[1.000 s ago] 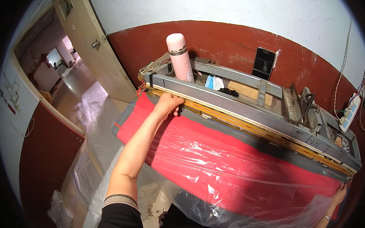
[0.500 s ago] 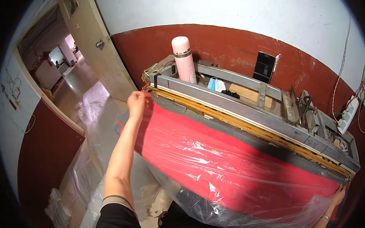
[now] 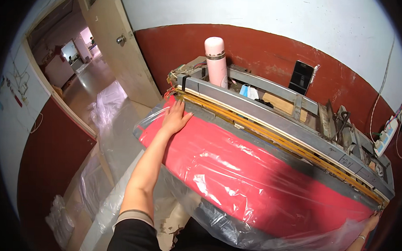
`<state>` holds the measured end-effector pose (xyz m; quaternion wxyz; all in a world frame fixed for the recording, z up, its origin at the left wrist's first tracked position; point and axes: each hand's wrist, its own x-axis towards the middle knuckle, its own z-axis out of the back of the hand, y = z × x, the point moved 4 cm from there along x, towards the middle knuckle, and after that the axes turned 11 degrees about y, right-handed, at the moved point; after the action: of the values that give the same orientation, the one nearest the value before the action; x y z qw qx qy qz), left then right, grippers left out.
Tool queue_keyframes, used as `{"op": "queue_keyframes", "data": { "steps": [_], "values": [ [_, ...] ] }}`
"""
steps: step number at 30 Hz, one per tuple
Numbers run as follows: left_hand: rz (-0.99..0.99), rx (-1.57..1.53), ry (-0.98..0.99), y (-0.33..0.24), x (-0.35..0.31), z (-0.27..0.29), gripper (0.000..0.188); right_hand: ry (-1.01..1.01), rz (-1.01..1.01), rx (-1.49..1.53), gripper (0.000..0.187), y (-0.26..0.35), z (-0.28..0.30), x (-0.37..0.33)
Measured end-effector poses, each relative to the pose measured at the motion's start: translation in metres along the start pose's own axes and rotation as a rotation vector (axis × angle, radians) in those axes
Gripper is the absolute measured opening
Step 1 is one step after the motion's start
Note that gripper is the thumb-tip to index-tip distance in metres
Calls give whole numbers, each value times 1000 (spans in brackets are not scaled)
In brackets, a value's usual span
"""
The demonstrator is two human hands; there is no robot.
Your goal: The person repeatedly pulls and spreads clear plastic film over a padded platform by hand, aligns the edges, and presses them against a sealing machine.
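Observation:
A red sheet [image 3: 217,157] under clear plastic film [image 3: 233,226] lies over the slanted dark bed of a long machine [image 3: 272,112]. My left hand [image 3: 177,118] rests flat on the sheet's upper left part, fingers spread toward the machine's yellow strips [image 3: 236,118]. At the far right end of the sheet, my right hand [image 3: 371,222] is closed at the film's edge; its fingers are small and partly shadowed. The film wrinkles and shines over the red, and its loose lower part hangs toward me.
On the machine's grey frame stand a pink flask [image 3: 216,66], a face mask [image 3: 248,91] and metal tools [image 3: 340,121]. A phone [image 3: 301,77] leans against the wall. A power strip [image 3: 385,136] hangs at right. Plastic bags [image 3: 108,102] lie by the open door [image 3: 119,43].
My left hand has gone from a pinch at the upper left corner to lying spread on the sheet, farther right. The right hand stays at the right end. The view has shifted slightly.

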<state>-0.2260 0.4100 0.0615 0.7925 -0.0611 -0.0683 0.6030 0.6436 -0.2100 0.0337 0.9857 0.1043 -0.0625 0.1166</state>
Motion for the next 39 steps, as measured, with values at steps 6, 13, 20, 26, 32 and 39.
{"op": "queue_keyframes", "data": {
  "steps": [6,13,20,26,32,39],
  "values": [
    [-13,-91,-136,-33,25,-5,72,-196,410,-57,29,-13,42,25],
    [-212,-770,-549,19,-33,26,49,603,1315,148,49,321,130,-334],
    [299,-825,-731,183,-166,-17,39,751,1349,-1,65,337,80,-358],
    [149,-27,-229,217,-252,-119,30,767,1322,3,69,346,74,-364],
    [333,-27,-269,271,-325,-100,8,814,1301,59,70,351,77,-362],
    [688,-465,-971,328,-409,-4,7,648,1495,202,55,407,120,-403]
  ]
}}
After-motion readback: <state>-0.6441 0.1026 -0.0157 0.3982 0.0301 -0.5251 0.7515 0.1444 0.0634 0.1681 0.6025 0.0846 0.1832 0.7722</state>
